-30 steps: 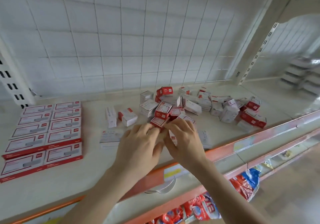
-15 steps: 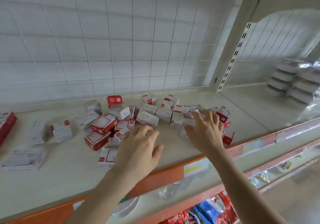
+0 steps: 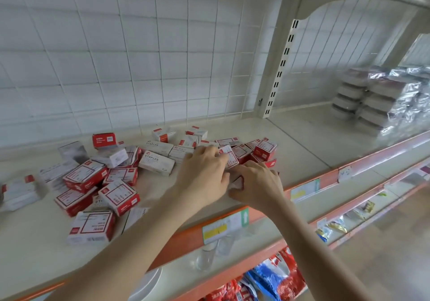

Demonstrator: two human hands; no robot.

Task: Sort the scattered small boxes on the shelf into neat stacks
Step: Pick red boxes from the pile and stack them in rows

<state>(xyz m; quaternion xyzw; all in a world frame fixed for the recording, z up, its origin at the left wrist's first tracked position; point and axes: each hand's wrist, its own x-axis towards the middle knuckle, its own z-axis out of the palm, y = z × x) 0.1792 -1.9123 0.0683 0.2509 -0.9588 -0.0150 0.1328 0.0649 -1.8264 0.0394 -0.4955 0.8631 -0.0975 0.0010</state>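
Several small red-and-white staple boxes (image 3: 116, 196) lie scattered across the cream shelf (image 3: 35, 242), some flat, some tilted on each other. My left hand (image 3: 202, 172) reaches into the right part of the heap, its fingertips curled onto one small box (image 3: 230, 159). Close beside it, my right hand (image 3: 257, 182) is curled over another small box (image 3: 236, 182) near the shelf's front edge; most of that box is hidden by the fingers. More boxes (image 3: 265, 150) sit just behind both hands.
A wire grid back panel (image 3: 139, 56) closes the rear. An orange front rail (image 3: 309, 184) with price labels runs along the edge. Wrapped stacked packs (image 3: 377, 100) stand on the neighbouring shelf at right. Bagged goods (image 3: 277, 279) hang below.
The view has swung right, so the neat flat stacks at left are out of frame. Both hands came together at the right part of the heap and closed on boxes.
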